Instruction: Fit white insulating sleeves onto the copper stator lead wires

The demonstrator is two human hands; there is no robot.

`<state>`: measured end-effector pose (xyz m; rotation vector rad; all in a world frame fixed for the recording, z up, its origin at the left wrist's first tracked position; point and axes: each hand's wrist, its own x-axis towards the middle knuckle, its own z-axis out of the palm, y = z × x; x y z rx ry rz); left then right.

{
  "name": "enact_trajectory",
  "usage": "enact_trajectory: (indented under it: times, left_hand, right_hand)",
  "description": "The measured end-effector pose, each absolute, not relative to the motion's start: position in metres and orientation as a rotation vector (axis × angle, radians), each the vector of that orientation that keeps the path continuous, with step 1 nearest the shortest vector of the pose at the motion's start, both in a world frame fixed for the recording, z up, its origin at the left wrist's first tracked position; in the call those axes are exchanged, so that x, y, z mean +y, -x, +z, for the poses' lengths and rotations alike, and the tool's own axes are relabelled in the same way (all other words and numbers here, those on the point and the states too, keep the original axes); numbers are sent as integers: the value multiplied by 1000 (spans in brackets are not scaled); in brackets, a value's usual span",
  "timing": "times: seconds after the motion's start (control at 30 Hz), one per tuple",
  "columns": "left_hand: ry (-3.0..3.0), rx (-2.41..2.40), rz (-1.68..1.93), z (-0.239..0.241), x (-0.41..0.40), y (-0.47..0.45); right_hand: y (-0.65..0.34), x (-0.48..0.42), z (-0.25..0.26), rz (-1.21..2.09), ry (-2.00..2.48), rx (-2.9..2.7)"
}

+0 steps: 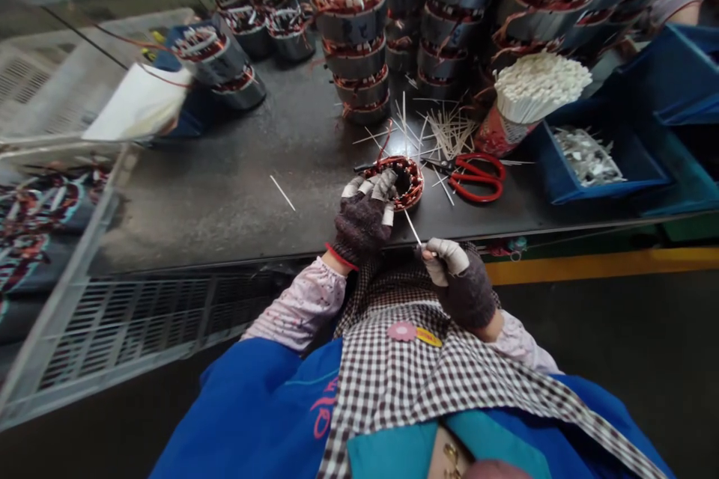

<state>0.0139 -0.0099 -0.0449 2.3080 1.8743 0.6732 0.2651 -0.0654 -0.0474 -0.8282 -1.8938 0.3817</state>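
My left hand, in a dark glove with pale taped fingertips, is closed over the left side of a motor stator wound with copper wire. The stator stands near the front edge of the table. Between the thumb and fingers of my right hand is a thin white stick, pinched at its lower end. The stick's upper tip reaches the stator's near rim; I cannot tell whether it is inside. Red-handled scissors lie just right of the stator, among loose white sticks.
Stacked stators rise behind the work spot. A red cup packed with white sticks stands at the right, beside a blue bin of small pale pieces. One single stick lies leftward. A grey crate borders the table's left side.
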Motion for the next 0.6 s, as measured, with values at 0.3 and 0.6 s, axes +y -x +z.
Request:
enact_trajectory:
  times: [0.3,0.6]
  left_hand:
    - [-2304,1802,830,-55,-11,-14]
    - [-2263,1818,801,-49,-19,-20]
  right_hand:
    - [-257,-64,-55,504,772,-1843]
    - [-253,-22,-91,701,841,-1851]
